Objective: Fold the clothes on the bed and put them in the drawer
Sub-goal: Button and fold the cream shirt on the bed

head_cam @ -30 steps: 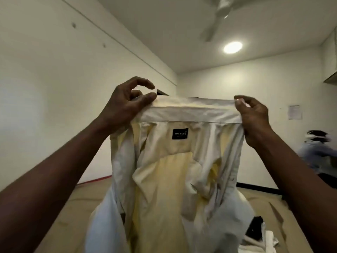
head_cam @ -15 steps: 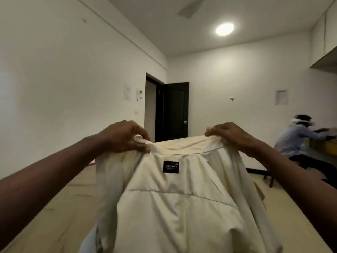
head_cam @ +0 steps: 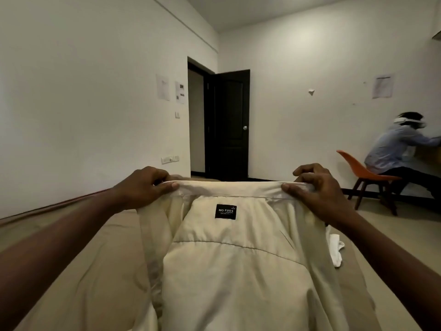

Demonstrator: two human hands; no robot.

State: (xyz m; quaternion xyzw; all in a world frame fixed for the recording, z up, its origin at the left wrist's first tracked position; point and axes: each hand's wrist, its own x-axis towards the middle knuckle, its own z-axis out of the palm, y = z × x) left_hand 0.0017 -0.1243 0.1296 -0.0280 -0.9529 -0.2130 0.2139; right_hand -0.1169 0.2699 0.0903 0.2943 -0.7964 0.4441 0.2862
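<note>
While the left hand (head_cam: pixel 143 187) and right hand (head_cam: pixel 319 192) each pinch one end of its collar (head_cam: pixel 229 187), the cream shirt (head_cam: pixel 238 271) drapes onto the bed (head_cam: pixel 83 271), not folded yet. A white cloth (head_cam: pixel 336 252) waits beside it.

A dark door (head_cam: pixel 230 125) is standing open at the far corner, and the left wall (head_cam: pixel 71 91) beside it is carrying two papers (head_cam: pixel 163 87), a switch (head_cam: pixel 177 114) and a socket strip (head_cam: pixel 170 159). Another paper (head_cam: pixel 382 86) is hanging on the far wall (head_cam: pixel 310 56). Below it a person (head_cam: pixel 393 151) is sitting on an orange chair (head_cam: pixel 362 173), leaning toward the right edge, with pale floor (head_cam: pixel 393 225) showing beneath.
</note>
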